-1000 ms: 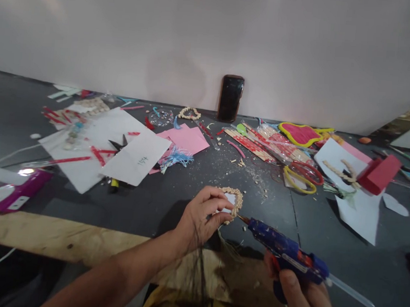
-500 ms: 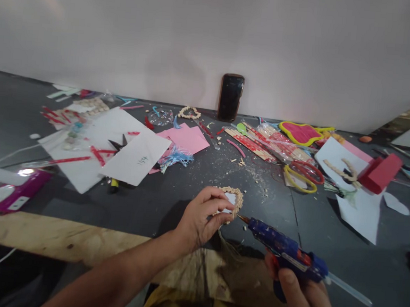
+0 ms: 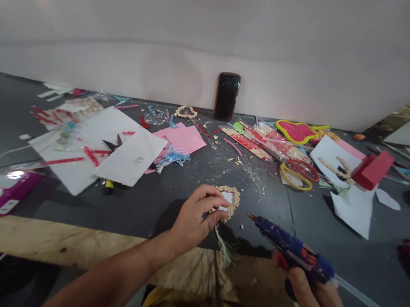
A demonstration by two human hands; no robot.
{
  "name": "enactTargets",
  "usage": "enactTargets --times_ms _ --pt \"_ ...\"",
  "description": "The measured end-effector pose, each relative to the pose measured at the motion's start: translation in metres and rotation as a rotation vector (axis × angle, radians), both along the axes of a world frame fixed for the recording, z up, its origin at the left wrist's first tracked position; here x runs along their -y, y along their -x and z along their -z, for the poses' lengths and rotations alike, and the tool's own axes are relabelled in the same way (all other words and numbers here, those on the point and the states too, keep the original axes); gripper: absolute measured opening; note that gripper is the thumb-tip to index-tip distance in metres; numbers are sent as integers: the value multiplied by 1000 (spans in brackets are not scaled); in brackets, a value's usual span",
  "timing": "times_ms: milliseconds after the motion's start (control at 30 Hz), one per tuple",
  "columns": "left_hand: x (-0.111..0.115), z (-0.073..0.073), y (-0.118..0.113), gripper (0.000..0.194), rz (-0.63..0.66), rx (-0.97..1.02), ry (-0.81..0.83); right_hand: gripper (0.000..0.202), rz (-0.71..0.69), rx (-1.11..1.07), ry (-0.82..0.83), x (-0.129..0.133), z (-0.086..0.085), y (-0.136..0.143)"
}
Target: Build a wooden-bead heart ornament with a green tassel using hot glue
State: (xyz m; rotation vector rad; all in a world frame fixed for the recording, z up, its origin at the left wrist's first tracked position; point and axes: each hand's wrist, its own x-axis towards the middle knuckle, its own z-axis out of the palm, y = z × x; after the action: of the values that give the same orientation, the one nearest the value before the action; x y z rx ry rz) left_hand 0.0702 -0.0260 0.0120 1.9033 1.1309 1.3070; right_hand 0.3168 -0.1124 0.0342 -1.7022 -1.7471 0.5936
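My left hand [image 3: 200, 214] pinches a small white paper shape edged with beige bead-like pieces [image 3: 236, 199]; its left part is hidden behind my fingers. A pale green tassel [image 3: 223, 248] hangs below it over the table edge. My right hand [image 3: 316, 294] is closed around the handle of a blue hot glue gun [image 3: 290, 243], with a clear glue stick [image 3: 360, 296] sticking out at its back. The gun's metal nozzle [image 3: 251, 217] points left toward the beaded piece, with a gap between them.
Several things lie across the dark table [image 3: 174, 189]: white paper [image 3: 131, 159], pink paper [image 3: 186, 140], a blue tassel [image 3: 174, 159], yellow-and-red scissors [image 3: 297, 176] and a red folded box [image 3: 373, 170]. A phone [image 3: 227, 96] leans on the wall. At left is a purple device [image 3: 13, 195].
The glue gun has moved right and slightly down, its nozzle pulling away from the beaded piece. My left hand still holds that piece; the tassel beneath shows more plainly.
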Motion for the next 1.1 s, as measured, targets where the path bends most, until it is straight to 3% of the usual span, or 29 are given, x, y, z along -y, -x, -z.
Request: enactTargets --times_ms 100,233,367,433,533,633,700,767,900,1100 --pt "1 0 0 11 -1 -8 16 49 -90 311 -80 -13 -2 -30" --pt "1 0 -2 10 -13 -8 -4 63 -74 848 -188 -28 9 -62" --pt "0 0 -2 11 -25 -21 2 60 -62 1049 -189 -30 19 -76" --pt "-2 0 -2 10 -27 -36 6 58 -76 1049 -193 -32 12 -79" --pt "-3 -1 -2 10 -32 -53 1 49 -142 926 -221 -46 -13 -75" --pt "-2 -2 -3 10 -23 -25 8 42 -188 763 -279 -82 -38 -53" --pt "-2 -1 -2 11 -11 -6 10 34 -264 639 -213 -116 -43 -30" --pt "-2 0 -2 10 -7 -9 14 29 -323 576 -103 -151 -40 -6" --pt "-5 0 1 8 -21 9 31 20 -383 574 -43 -207 -21 35" --pt "-7 -2 3 11 -17 29 27 17 -376 601 -7 -233 -1 62"
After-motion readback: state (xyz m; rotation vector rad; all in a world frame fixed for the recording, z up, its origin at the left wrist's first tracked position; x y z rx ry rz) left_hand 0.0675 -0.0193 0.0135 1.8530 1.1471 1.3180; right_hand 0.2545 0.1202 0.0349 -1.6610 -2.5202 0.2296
